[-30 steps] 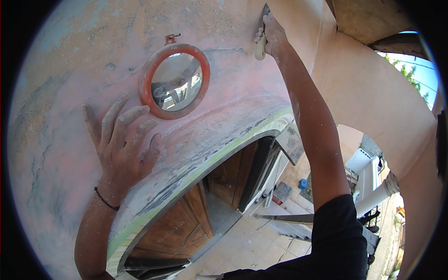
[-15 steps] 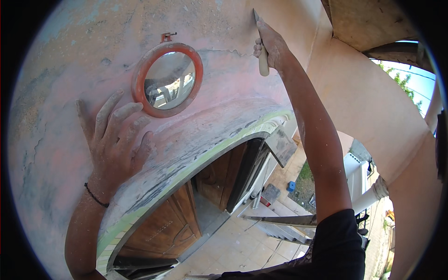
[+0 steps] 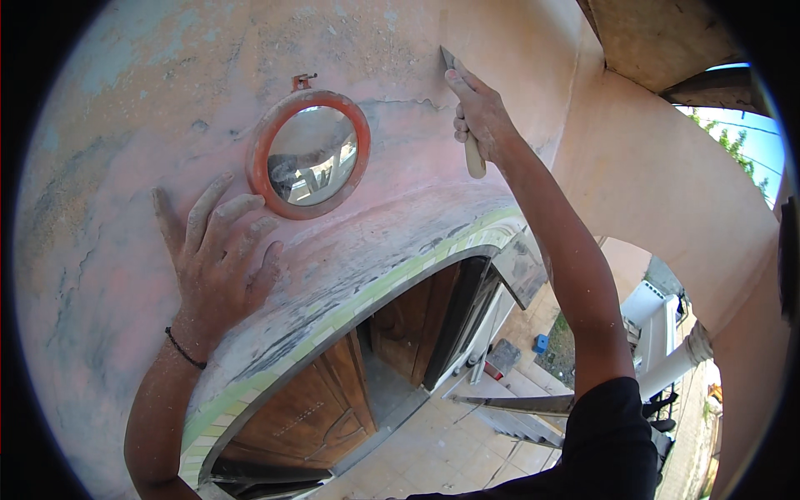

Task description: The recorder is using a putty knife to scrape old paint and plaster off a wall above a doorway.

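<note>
From the head view, we see our right hand [image 3: 477,117] gripping a scraper [image 3: 463,108] by its pale handle, up and to the right of the round orange-framed mirror [image 3: 309,154]. The tool's long axis runs nearly upright, blade tip against the pink plastered wall [image 3: 150,75]. Our left hand [image 3: 218,254] lies flat and spread on the wall, just below-left of the mirror, holding nothing.
</note>
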`<state>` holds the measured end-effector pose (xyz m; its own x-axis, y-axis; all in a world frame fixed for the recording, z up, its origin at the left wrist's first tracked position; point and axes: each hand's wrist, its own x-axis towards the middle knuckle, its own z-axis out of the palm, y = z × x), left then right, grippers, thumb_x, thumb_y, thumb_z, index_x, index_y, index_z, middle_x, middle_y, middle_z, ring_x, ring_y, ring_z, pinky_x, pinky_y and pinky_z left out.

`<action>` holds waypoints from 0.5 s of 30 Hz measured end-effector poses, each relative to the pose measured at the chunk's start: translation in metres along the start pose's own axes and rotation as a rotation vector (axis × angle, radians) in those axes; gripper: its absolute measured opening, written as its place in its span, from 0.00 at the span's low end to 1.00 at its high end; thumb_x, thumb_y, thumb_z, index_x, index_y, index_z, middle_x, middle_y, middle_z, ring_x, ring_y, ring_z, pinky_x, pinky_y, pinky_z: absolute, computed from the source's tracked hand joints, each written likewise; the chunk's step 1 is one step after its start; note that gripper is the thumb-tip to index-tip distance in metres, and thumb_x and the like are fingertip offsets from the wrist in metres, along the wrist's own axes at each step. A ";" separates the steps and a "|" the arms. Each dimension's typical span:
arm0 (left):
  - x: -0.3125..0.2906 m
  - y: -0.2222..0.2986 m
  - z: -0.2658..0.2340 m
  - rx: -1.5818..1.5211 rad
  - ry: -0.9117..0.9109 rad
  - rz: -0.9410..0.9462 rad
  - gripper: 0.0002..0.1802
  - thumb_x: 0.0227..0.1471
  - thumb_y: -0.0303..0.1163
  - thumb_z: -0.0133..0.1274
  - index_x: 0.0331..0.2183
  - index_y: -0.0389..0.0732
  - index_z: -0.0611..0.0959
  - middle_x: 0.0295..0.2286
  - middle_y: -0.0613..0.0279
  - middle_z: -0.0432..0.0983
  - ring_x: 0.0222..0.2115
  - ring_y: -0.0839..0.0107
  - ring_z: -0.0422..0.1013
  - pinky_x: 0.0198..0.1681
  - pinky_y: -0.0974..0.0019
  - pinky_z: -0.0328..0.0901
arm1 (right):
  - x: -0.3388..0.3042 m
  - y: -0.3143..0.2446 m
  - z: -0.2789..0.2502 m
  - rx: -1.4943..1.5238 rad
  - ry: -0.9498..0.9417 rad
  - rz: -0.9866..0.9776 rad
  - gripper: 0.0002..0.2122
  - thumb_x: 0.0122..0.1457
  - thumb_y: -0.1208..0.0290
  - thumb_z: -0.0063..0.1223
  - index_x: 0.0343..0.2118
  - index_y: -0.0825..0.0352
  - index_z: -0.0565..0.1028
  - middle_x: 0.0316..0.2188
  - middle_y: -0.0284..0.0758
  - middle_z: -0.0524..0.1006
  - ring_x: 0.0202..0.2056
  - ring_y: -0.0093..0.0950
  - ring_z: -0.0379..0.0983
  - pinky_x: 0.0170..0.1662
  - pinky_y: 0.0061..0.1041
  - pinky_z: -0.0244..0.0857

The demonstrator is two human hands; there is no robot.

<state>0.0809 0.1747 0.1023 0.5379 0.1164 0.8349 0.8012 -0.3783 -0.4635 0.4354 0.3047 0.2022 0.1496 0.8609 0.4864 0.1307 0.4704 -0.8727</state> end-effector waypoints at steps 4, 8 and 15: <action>0.001 0.001 0.003 -0.013 -0.004 -0.010 0.08 0.50 0.35 0.62 0.35 0.47 0.84 0.48 0.63 0.76 0.61 0.53 0.65 0.69 0.25 0.33 | 0.043 -0.021 -0.014 0.011 0.050 -0.074 0.26 0.68 0.53 0.54 0.66 0.55 0.68 0.19 0.27 0.60 0.17 0.21 0.58 0.19 0.25 0.61; 0.012 0.003 0.002 -0.018 0.013 0.013 0.09 0.49 0.35 0.63 0.35 0.48 0.84 0.48 0.63 0.76 0.61 0.54 0.65 0.69 0.25 0.33 | 0.083 -0.038 -0.042 0.035 0.145 -0.127 0.26 0.68 0.53 0.53 0.66 0.56 0.68 0.20 0.29 0.63 0.15 0.21 0.58 0.19 0.26 0.62; 0.000 -0.001 0.002 -0.007 -0.024 -0.001 0.10 0.49 0.37 0.64 0.34 0.45 0.84 0.49 0.65 0.75 0.61 0.56 0.64 0.67 0.19 0.33 | 0.033 -0.020 -0.004 -0.119 0.080 -0.109 0.22 0.67 0.52 0.55 0.59 0.58 0.72 0.20 0.25 0.59 0.16 0.18 0.56 0.17 0.22 0.59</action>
<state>0.0803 0.1765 0.1022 0.5436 0.1391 0.8277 0.7999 -0.3847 -0.4607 0.4413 0.3232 0.2361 0.2050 0.7854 0.5841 0.2652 0.5299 -0.8055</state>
